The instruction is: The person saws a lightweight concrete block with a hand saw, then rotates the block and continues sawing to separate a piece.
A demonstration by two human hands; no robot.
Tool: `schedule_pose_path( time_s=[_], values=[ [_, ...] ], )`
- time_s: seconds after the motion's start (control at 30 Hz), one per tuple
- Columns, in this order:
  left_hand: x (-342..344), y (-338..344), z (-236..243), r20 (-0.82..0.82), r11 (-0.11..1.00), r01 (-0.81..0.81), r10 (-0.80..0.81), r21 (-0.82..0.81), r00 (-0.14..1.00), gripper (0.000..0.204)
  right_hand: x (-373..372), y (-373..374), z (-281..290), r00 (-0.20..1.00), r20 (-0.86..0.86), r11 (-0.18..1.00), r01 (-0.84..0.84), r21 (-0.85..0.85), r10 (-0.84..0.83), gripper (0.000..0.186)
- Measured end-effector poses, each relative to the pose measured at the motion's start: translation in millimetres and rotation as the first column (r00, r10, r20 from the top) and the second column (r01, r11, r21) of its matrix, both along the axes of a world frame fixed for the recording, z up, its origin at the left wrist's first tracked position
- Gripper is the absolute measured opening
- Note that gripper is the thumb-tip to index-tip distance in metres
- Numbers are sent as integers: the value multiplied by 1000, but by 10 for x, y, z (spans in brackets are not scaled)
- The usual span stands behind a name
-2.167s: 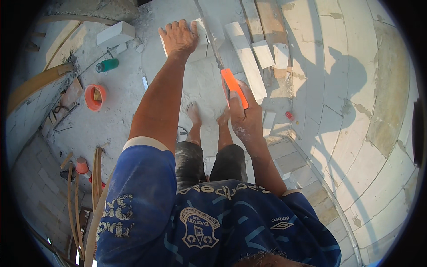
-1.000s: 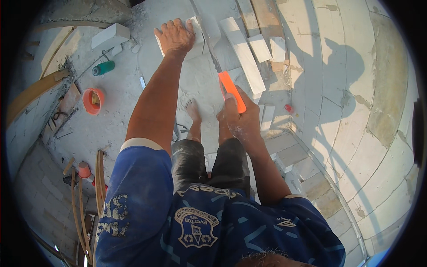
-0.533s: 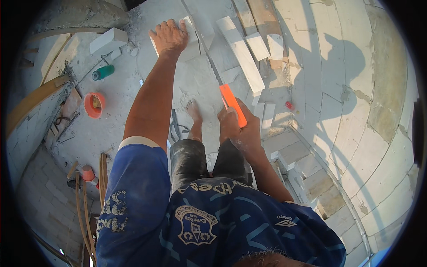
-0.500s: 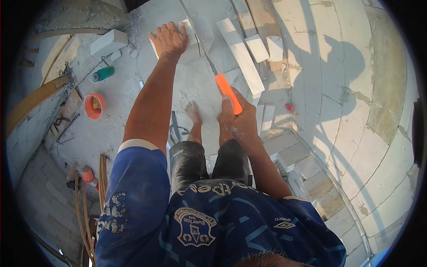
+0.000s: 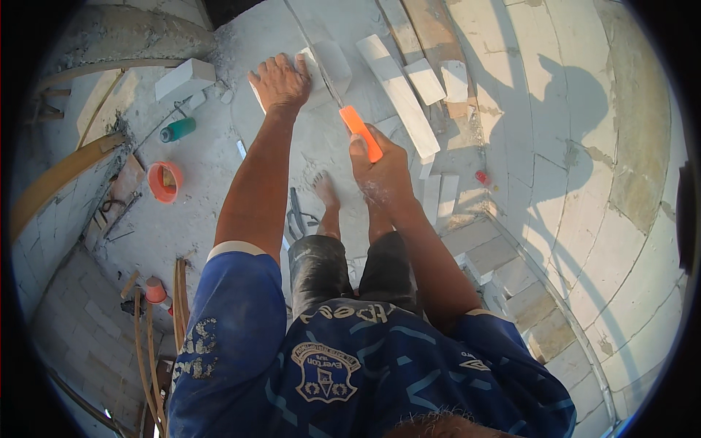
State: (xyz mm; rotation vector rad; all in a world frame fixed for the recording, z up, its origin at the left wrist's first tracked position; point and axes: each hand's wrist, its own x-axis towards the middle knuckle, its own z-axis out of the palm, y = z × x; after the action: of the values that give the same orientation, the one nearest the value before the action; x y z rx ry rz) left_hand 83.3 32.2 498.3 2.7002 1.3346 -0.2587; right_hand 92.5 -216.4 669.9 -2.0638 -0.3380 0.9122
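Observation:
My left hand (image 5: 280,85) is pressed on a white block (image 5: 259,95) at the top centre, fingers spread and curled over it, holding it. My right hand (image 5: 378,162) is closed round the orange handle (image 5: 360,131) of a long hand saw. The saw blade (image 5: 333,93) runs away from me along the block's right side, just right of my left hand. A long white strip of block (image 5: 395,91) and a shorter piece (image 5: 426,80) lie to the right. My bare left foot (image 5: 325,186) is on the dusty floor below.
At left are a white block (image 5: 185,80), green bottle (image 5: 177,129), orange bucket (image 5: 162,182), curved timber (image 5: 66,164) and wooden strips (image 5: 146,361). A block wall (image 5: 584,241) bearing my shadow fills the right. A small red object (image 5: 482,177) lies by it.
The saw moved back toward me around half a second ago and is now pushed forward, away from me. My left hand stays on the block. The whole view has shifted slightly.

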Motion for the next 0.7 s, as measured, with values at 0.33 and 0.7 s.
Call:
schedule_pose_path(
  time_s=[0.33,0.7],
  values=[
    [37,57,11,60,1000,-28,27,13,998,62,-477,-660,43,993,106,990,27,136,-41,43],
    [66,141,13,90,1000,-9,8,11,996,62,-514,-577,-62,991,131,1000,-11,14,9,42]
  ],
)
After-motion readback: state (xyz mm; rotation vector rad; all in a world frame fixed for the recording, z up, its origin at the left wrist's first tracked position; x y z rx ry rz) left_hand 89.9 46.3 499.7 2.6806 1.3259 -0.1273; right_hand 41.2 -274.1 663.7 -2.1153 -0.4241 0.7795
